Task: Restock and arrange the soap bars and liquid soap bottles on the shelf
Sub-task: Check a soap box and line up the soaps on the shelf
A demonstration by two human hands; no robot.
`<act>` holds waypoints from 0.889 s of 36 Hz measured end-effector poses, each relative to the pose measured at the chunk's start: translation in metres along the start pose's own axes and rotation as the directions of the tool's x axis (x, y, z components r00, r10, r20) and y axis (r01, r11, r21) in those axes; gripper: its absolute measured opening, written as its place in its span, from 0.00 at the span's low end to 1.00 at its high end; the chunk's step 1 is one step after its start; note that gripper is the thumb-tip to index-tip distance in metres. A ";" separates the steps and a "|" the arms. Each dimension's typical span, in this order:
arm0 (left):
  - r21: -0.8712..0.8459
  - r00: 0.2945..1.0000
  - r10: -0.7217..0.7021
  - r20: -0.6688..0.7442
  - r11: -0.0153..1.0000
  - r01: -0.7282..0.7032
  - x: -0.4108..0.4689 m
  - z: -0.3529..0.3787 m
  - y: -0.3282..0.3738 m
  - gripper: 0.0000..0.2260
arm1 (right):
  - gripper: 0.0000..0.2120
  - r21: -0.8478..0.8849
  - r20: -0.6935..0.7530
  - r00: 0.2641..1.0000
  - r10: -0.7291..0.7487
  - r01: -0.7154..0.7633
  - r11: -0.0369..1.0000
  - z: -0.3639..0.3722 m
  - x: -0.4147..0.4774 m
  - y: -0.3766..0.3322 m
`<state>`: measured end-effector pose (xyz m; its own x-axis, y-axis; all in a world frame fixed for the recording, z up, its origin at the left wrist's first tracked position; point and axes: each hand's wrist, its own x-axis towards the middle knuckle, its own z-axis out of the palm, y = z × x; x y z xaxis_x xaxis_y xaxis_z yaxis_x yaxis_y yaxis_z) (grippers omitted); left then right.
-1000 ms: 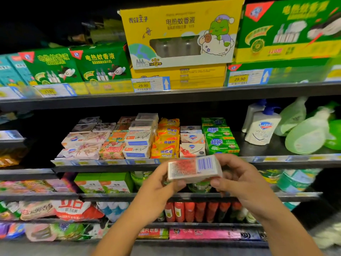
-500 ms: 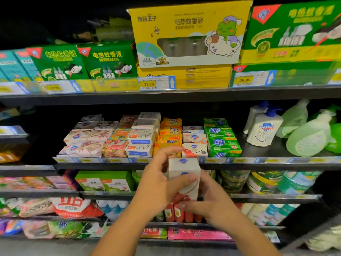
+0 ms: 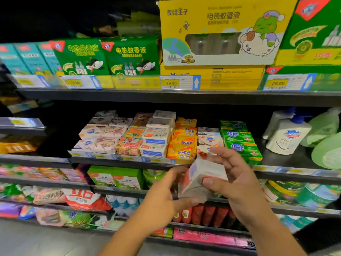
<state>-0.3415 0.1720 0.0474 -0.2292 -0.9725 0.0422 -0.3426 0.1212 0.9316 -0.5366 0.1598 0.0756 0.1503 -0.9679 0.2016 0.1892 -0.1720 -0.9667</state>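
Head view, only one on offer.

- Soap box (image 3: 200,179): white carton with red print, held in mid-air in front of the soap shelf (image 3: 110,158), just below its front rim. It is not on the shelf yet. Motion blur hides the label.
- Left hand (image 3: 166,195): grips the lower left end of the carton, thumb hooked under the bottom corner, fingers curled behind the left edge.
- Right hand (image 3: 235,180): thumb pressed on the front face and the other fingers arched over the top and far side. It looks like a loose pinch, not a full wrap.
- Lie of the carton: long axis stands roughly upright, leaning with the top end up and to the right, towards the shelf.
- Likely target: a stack of white soap boxes (image 3: 208,140) of similar print, sitting between the yellow soap packs (image 3: 184,143) and the green soap packs (image 3: 239,143). The stack lies straight above and behind the held carton, near the right hand's fingertips.
- Judgement: the right hand is nearer and better placed to carry it in. The stacked boxes lie flat, so the carton needs laying down lengthwise first.
- Further right on the same shelf: a white pump bottle (image 3: 287,135) and green pouches (image 3: 326,145), well apart from both hands.
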 end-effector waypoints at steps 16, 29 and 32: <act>-0.469 0.944 -0.210 -0.256 0.880 0.069 0.012 -0.106 -0.019 0.17 | 0.18 -0.070 0.009 0.975 0.220 -0.219 0.973 0.070 0.065 0.022; -0.241 0.961 -0.182 -0.207 0.962 0.130 0.029 -0.201 -0.066 0.18 | 0.09 -0.152 -0.054 0.890 0.452 -0.455 0.877 0.153 0.110 0.058; -0.103 0.972 0.024 -0.236 0.993 -0.050 0.037 -0.228 -0.071 0.18 | 0.20 -0.029 -0.038 0.866 0.499 -0.500 0.865 0.171 0.130 0.051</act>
<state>-0.1177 0.0820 0.0650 -0.0164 -0.9888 0.1484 -0.2352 0.1481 0.9606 -0.3411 0.0563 0.0793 0.1875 -0.9307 -0.3140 0.0600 0.3299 -0.9421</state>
